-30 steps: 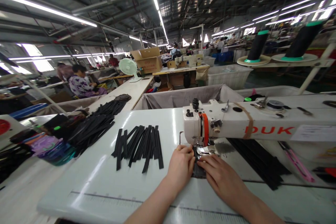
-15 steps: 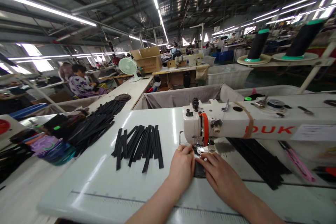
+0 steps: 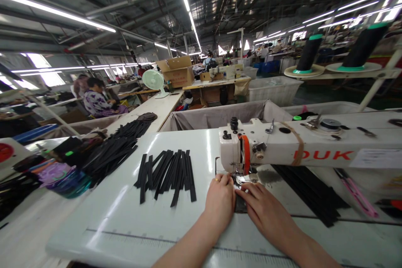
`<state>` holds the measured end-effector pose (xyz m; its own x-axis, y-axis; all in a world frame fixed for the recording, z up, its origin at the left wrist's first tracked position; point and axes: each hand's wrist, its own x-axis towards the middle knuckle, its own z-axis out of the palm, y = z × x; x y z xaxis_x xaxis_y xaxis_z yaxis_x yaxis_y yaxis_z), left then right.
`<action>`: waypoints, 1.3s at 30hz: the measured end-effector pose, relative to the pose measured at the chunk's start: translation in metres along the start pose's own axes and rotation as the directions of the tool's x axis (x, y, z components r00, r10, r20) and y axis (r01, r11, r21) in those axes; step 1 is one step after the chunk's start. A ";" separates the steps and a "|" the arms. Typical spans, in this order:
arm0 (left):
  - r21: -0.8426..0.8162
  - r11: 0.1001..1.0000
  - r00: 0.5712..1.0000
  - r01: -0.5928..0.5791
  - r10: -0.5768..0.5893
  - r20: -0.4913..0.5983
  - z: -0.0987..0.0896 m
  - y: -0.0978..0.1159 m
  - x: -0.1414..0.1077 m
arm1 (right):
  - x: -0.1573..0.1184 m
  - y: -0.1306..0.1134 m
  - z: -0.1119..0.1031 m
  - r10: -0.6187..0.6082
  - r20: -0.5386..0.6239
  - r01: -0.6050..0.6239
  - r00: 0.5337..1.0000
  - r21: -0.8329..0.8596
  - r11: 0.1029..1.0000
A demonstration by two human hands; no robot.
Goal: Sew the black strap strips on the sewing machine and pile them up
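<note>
A small dark fabric piece [image 3: 240, 206] lies at the foot of the white sewing machine [image 3: 266, 142]. My left hand [image 3: 220, 197], a ring on one finger, is closed at the piece's left edge with the fingers curled near the needle. From the other side, my right hand [image 3: 262, 204] grips the piece with thumb and fingertips drawn together. Most of the piece's far end is hidden by my fingers and the presser foot [image 3: 242, 179]. Left of my hands, several black strips [image 3: 166, 173] are fanned out on the pale table [image 3: 125, 222].
More black strips [image 3: 309, 199] and a pink-handled tool [image 3: 358, 194] lie beneath the machine arm. A long heap of strips [image 3: 116, 150] and a blue-purple container [image 3: 67, 182] are at left. Behind stand a fan [image 3: 153, 79], a carton [image 3: 179, 71] and a seated person [image 3: 97, 98].
Both hands stay on the dark piece at the needle. The hands and table appear a few pixels further right.
</note>
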<state>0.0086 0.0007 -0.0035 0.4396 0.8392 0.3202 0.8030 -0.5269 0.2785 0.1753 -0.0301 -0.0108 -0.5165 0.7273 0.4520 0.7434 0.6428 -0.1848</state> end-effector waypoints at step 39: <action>-0.103 0.994 0.996 -0.042 0.049 0.070 -0.010 -0.048 0.017 | 0.000 0.001 0.001 -0.002 -0.022 0.003 1.000 0.036 0.999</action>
<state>-0.0267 0.0386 -0.0024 0.5058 0.8196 0.2690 0.7384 -0.5726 0.3562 0.1760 -0.0296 -0.0116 -0.5085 0.7203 0.4718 0.7263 0.6531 -0.2144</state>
